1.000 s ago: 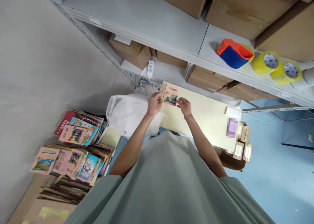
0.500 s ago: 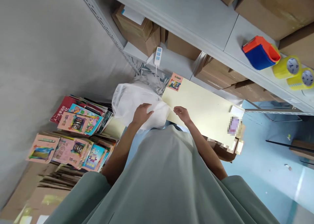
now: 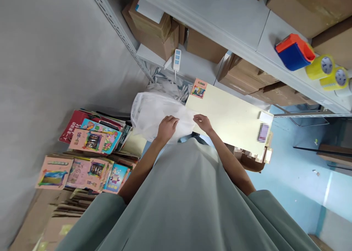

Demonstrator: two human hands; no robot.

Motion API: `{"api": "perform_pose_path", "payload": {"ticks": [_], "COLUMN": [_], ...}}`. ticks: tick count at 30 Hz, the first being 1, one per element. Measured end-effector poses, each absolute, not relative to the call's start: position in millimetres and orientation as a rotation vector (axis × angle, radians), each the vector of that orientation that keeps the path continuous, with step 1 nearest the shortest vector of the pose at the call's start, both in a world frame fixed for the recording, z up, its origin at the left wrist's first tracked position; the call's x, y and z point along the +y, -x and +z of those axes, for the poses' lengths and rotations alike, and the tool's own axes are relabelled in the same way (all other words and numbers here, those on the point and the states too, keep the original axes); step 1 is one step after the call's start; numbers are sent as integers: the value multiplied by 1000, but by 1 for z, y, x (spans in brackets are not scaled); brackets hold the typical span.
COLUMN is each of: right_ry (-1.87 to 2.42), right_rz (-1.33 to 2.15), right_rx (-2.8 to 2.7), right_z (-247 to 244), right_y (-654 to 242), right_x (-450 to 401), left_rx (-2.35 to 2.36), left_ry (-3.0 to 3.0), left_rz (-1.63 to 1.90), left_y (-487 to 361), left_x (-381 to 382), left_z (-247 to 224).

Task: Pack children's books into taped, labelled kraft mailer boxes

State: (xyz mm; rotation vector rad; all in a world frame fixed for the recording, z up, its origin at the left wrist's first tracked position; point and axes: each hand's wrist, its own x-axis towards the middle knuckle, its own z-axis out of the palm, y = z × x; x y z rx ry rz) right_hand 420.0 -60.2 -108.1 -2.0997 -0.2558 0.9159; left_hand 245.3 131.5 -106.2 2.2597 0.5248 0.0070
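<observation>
A translucent white plastic bag (image 3: 154, 113) lies crumpled over the left end of the cream table, close to my body. My left hand (image 3: 167, 128) is above the bag, its thumb and fingers pinched together on the thin plastic. At the bag's right edge, my right hand (image 3: 202, 122) has its fingertips closed on the film. A short gap separates the two hands, with white plastic stretching between them. Whether anything is inside the bag I cannot tell.
Stacks of picture books (image 3: 90, 139) stand at the left. A pink booklet (image 3: 198, 88) lies on the table (image 3: 231, 113). Above are shelves with cardboard boxes (image 3: 207, 45), a power strip (image 3: 177, 60), a tape dispenser (image 3: 294, 52) and yellow tape rolls (image 3: 320, 66).
My left hand has moved right and its spread thumb and fingers have closed. My right hand has shifted slightly left onto the bag's edge. The bag's plastic now reaches further right.
</observation>
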Motion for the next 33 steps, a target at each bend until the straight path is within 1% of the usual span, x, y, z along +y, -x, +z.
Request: {"api": "perform_pose_path", "payload": {"ticks": [5, 8, 13, 20, 23, 25, 27, 30, 33], "right_ry": [2056, 1926, 1747, 1829, 1855, 1847, 1831, 1824, 1813], "right_rz": [735, 666, 592, 170, 40, -22, -66, -77, -24], "right_rx": [-176, -135, -161, -114, -114, -100, -55, 14, 51], "right_z": [-83, -60, -9, 51, 62, 62, 57, 46, 33], "right_y": [-422, -419, -411, -429, -444, -455, -466, -485, -503], "right_x": [-65, -68, -72, -109, -146, -174, -202, -241, -278], "left_rx": [448, 362, 199, 27, 100, 150, 189, 286, 442], "left_ry": [-2143, -2039, -2041, -2051, -2097, -2110, -2100, -2002, -1719], "left_rz": [302, 426, 508, 532, 569, 587, 523, 242, -104], "left_y": [-254, -263, -280, -305, -319, -328, -338, -357, -383], "left_x": [144, 149, 144, 109, 101, 97, 91, 71, 41], "left_z": [-61, -35, 2, 44, 43, 33, 17, -15, -51]}}
